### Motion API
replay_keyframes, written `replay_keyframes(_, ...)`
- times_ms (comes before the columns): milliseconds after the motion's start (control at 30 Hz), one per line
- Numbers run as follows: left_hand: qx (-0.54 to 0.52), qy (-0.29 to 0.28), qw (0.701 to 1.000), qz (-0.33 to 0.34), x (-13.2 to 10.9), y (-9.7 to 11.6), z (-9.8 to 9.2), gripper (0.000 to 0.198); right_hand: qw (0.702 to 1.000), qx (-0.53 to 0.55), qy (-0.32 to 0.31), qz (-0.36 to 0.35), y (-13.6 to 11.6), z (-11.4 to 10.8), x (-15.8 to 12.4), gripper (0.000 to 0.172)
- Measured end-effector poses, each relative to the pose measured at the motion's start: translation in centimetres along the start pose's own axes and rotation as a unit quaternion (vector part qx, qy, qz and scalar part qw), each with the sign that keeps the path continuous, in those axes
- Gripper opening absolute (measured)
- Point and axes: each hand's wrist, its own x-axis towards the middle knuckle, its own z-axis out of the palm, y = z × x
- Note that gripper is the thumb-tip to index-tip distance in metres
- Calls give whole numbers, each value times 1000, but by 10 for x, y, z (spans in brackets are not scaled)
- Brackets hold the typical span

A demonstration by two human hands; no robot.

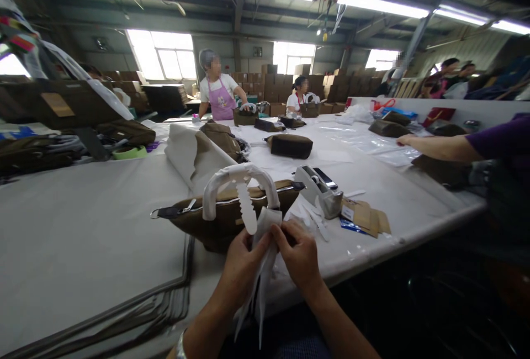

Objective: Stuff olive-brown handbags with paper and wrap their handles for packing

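Note:
A brown handbag point(219, 216) lies on the white table point(91, 237) right before me, its handle wrapped in white foam paper point(242, 177). A strip of white wrapping paper point(265, 232) hangs from the handle down past the table edge. My left hand point(242, 262) pinches this strip from the left, fingers closed on it. From the right, my right hand point(298, 254) grips the same strip, touching the left hand. A tape dispenser point(321, 190) stands just right of the bag.
Brown card tags point(364, 216) lie by the dispenser. More brown bags point(290, 145) and clear plastic sheets point(372, 146) lie farther along the table. A co-worker's arm point(447, 146) reaches in from the right. Other people work at the far end, and boxes are stacked behind them.

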Motion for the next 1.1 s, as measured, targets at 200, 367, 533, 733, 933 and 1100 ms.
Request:
replay_keyframes(200,-10,12,1000,1,-1,-1,4,53,995,81,-9,60,2,4,2,40)
replay_keyframes(367,-1,-5,999,-41,-1,-2,-9,54,985,84,-136,65,1,-19,20,38)
replay_keyframes(533,9,3,998,-63,4,-5,-15,57,988,-113,89,49,35,-93,87,39)
replay_keyframes(733,1,26,998,-57,5,-4,-13,57,970,-135,76,190,97,-149,150,37)
replay_keyframes(933,12,15,998,-64,6,-3,-15,58,962,-12,42,269,98,-157,154,43)
replay_keyframes(1100,-2,40,997,-63,4,0,-11,54,963,50,65,259,79,-175,143,32)
